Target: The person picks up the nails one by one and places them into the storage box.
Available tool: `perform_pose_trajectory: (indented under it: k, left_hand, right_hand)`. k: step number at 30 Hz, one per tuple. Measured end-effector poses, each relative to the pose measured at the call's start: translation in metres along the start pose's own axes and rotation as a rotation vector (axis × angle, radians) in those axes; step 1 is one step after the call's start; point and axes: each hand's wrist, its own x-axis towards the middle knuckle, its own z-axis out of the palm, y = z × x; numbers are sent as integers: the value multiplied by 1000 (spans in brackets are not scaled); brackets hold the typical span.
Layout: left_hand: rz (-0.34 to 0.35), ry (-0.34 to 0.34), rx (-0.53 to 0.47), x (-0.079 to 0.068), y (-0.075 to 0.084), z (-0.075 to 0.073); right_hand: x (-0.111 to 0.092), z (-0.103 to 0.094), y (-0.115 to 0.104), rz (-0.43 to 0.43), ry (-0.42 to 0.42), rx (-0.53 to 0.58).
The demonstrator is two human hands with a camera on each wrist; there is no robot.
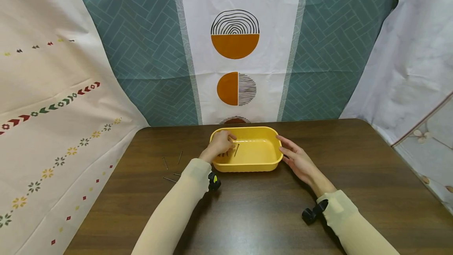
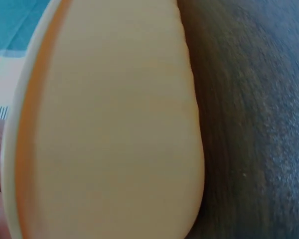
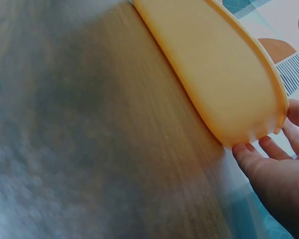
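Observation:
A yellow rectangular tray [image 1: 255, 167] stands near the back of the table. My left hand [image 1: 220, 143] reaches over its left side, fingers bent downward inside. Thin dark nails lie in the tray below that hand; one slanted nail [image 1: 236, 150] shows beside the fingertips. Whether the fingers pinch a nail is hidden. In the left wrist view the tray's outer wall [image 2: 114, 119] fills most of the picture. At the tray's right end my right hand [image 1: 300, 163] touches the rim and outer wall with extended fingers, also seen in the right wrist view, where its fingers [image 3: 246, 157] meet the wall.
Several loose nails lie on the dark wooden table [image 1: 247, 215] left of the tray, one nail [image 1: 165, 163] near the left forearm. A patterned cloth [image 1: 240, 58] hangs directly behind the table's back edge. Pale cloths hang at both sides.

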Motion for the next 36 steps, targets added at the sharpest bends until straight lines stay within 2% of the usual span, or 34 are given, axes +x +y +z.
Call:
perform_pose_trajectory:
  k: [3,9,13,17,22,30,36]
  left_hand:
    - [30,-11,-80,-1,-1,-2]
    - [78,-42,-360,-4,-4,-9]
    - [101,-54,-456,-7,-7,-14]
    - [127,-68,-492,-10,-10,-21]
    - [114,-68,-536,-14,-15,-31]
    - [102,-69,-547,-21,-26,-50]
    - [126,-50,-553,-29,-38,-67]
  right_hand:
    - [0,0,0,-2,-1,-8]
    - [1,0,1,2,6,-24]
    - [1,1,0,0,7,-19]
    - [0,1,0,1,6,-13]
    - [0,1,-1,4,7,3]
    - [-1,0,0,1,6,5]
    - [0,0,0,-6,-3,6]
